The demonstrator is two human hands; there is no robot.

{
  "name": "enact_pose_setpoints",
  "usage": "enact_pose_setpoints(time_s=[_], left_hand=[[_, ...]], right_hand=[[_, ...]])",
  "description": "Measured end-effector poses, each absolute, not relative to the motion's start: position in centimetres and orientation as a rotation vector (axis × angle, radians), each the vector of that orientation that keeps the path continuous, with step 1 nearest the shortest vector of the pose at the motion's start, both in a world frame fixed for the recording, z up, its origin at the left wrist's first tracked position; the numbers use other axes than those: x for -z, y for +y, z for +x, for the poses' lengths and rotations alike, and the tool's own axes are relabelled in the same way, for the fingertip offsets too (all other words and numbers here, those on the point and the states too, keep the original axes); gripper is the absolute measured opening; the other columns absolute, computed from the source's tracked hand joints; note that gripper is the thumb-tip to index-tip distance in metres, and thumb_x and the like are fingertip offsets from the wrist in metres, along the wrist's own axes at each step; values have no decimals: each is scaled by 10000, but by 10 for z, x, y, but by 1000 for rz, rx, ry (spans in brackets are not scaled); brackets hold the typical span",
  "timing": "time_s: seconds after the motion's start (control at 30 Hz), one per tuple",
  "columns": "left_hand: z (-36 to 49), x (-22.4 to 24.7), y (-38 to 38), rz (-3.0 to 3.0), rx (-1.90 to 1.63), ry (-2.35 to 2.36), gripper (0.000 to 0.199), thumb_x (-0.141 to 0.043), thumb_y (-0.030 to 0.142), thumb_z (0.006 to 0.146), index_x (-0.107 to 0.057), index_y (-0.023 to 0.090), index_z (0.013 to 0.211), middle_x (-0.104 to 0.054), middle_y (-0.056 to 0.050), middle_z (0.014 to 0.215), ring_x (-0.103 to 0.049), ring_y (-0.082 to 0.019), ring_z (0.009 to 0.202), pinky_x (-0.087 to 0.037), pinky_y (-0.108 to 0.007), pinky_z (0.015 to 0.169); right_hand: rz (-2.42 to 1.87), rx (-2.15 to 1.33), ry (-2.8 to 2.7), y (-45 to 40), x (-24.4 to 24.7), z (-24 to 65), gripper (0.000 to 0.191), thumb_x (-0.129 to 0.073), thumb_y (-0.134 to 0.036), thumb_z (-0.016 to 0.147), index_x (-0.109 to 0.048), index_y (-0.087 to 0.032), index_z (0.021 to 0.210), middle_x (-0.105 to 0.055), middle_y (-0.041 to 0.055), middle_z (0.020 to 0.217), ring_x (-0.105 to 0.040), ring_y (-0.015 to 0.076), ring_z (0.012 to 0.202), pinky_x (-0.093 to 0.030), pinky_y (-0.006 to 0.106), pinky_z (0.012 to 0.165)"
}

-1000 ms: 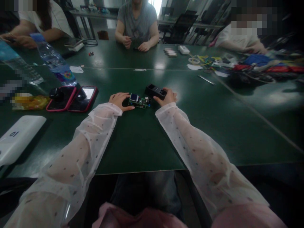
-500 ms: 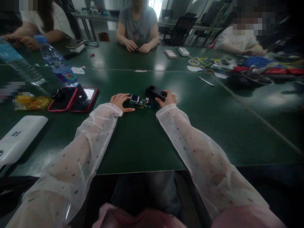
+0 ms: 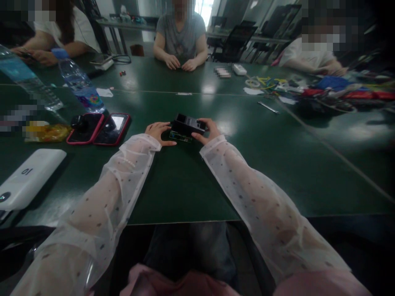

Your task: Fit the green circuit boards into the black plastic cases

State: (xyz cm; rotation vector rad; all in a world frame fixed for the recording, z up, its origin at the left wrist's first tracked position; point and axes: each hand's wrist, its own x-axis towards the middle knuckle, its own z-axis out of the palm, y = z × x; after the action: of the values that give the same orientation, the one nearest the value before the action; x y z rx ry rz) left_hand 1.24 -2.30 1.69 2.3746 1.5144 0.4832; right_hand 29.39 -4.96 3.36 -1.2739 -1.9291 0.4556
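A black plastic case [image 3: 189,124] with cut-out openings is pinched between the thumb and fingers of my right hand [image 3: 211,130]. It sits over a green circuit board [image 3: 180,137], hiding most of it, including the small screen. Only the board's near edge shows beneath the case. I cannot tell whether the two are pressed together. My left hand [image 3: 156,133] curves round the board's left end, thumb at the near side and fingers at the far side, steadying it low over the green table [image 3: 182,185].
Left of my hands lie two red-framed phones [image 3: 84,128], a yellow packet [image 3: 47,132], a white power bank [image 3: 33,179] and water bottles [image 3: 78,84]. A wrench [image 3: 268,107] and piled cables [image 3: 265,81] are at the right. Three people sit around the table.
My right hand has brought the black case leftward and over the circuit board, turning it on the way. The board's screen is now covered. My left hand has stayed in place.
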Motion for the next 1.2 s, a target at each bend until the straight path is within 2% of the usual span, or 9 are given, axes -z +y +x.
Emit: enact_pose_setpoints(time_s=[0.17,0.27,0.47,0.73,0.8,0.9,1.0,1.2], left_hand=[[13,-16,-24,2357,-525,1517,860,-732,769,611,-648,294,1322,-510,-71,1552,-377,-410,1462,-229,-577,1224],[15,-19,-26,2354,-537,1506,892,-724,789,602,-648,274,1327,-525,-83,1539,-388,-413,1452,-234,-571,1224],[15,-20,-26,2247,-653,1515,746,-450,818,830,-670,281,1298,-596,-55,1474,-442,-357,1435,-271,-543,1219],[12,-17,-21,2183,-790,1386,769,-347,898,822,-758,316,1111,-703,-5,1343,-539,-288,1366,-298,-491,1230],[12,-19,-22,2196,-786,1355,795,-364,919,797,-768,305,1100,-720,-18,1312,-559,-298,1345,-316,-491,1222],[11,-21,-22,2218,-761,1335,842,-376,940,770,-770,285,1122,-725,-38,1300,-553,-313,1353,-325,-491,1219],[10,-23,-21,2227,-735,1319,854,-374,944,765,-764,283,1141,-719,-39,1315,-539,-310,1374,-324,-494,1219],[7,-27,-19,2261,-634,1245,819,-394,904,801,-755,259,1153,-690,-58,1365,-513,-308,1402,-309,-506,1229]], right_hand=[[-1305,-443,-1993,-50,-32,290,594,-726,-520,757,-554,-302,1283,-628,89,1258,-564,329,1230,-491,542,1009],[-1361,-380,-2062,-46,-28,287,604,-785,-448,708,-577,-296,1254,-634,97,1246,-545,365,1258,-475,582,1023],[-1392,-452,-2123,-45,-24,286,603,-817,-403,690,-580,-316,1238,-637,84,1233,-539,374,1268,-463,599,1040],[-1281,-533,-2110,-58,-34,285,560,-812,-302,666,-549,-353,1158,-658,23,1203,-562,330,1255,-459,577,1050],[-1253,-604,-2078,-58,-33,284,575,-832,-335,649,-537,-346,1142,-665,24,1185,-580,325,1242,-462,571,1045],[-1171,-875,-1938,-57,-30,283,643,-823,-566,658,-511,-306,1156,-682,48,1100,-654,308,1121,-491,551,1010],[-1078,-1155,-1724,-54,-28,284,656,-692,-745,724,-507,-275,1144,-696,45,986,-700,264,984,-529,501,966],[-1067,-1265,-1619,-52,-31,289,569,-709,-710,738,-574,-279,1084,-728,41,980,-709,249,1013,-535,484,1005]])
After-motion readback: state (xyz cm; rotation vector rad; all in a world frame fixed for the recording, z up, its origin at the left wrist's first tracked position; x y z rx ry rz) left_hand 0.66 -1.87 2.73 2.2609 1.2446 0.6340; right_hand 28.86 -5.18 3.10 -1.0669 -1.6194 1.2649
